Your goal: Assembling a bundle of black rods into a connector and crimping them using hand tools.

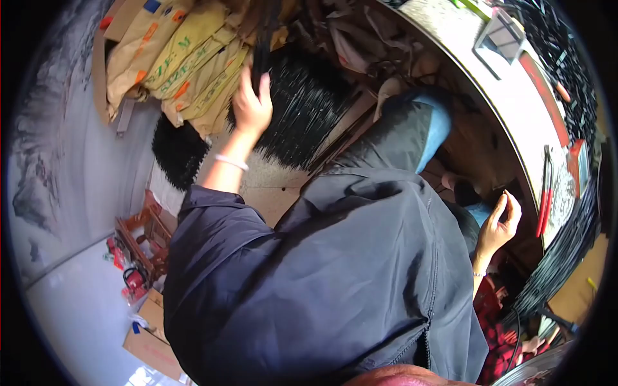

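My left hand (253, 106) is raised at the upper middle, closed around a bundle of thin black strips (262, 48) that points away from me. Just beyond and right of it lies a large heap of similar black strips (299, 106). My right hand (501, 226) hangs beside the near edge of the white worktable (492, 106). Its thumb and fingers curl together at the tips; whatever they hold, if anything, is too small to make out. On the table, closest to that hand, lie pliers with red handles (545, 196).
Stacked tan sacks (174, 64) stand at the upper left, beside a smaller black bristly pile (177, 151). Long black strands (560, 248) hang over the table's right end. Short black pieces (547, 26) cover its far side. Cardboard boxes (151, 347) sit at the lower left.
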`<state>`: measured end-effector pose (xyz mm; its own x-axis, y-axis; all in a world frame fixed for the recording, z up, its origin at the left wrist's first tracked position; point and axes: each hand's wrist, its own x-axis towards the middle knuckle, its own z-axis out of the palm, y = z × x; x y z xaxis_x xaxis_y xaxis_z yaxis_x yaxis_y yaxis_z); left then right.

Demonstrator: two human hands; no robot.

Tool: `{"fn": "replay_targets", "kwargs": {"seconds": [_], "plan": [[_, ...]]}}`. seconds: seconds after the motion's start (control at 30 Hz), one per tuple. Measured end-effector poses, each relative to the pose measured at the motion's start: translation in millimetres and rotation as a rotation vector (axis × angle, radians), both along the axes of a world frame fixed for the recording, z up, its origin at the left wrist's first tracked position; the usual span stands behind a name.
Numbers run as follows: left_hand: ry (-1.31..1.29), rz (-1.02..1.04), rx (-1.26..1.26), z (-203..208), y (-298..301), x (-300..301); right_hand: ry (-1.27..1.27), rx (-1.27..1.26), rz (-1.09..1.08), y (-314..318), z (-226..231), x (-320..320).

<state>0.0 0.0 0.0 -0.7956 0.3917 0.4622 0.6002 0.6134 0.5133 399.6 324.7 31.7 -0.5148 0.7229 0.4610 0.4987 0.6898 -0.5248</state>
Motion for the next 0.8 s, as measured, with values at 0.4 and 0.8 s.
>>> {"fn": "replay_targets", "kwargs": {"seconds": [0.4, 0.8], "plan": [[-0.53, 0.218, -0.59, -192.1, -165.9, 83.7, -0.114, -0.002, 0.112, -24.6, 15.7, -47.5], [-0.453, -0.37, -0.196, -104.0, 58.3, 23.0, -0.019, 0.032, -0.026, -16.3, 25.8, -29.5]]}}
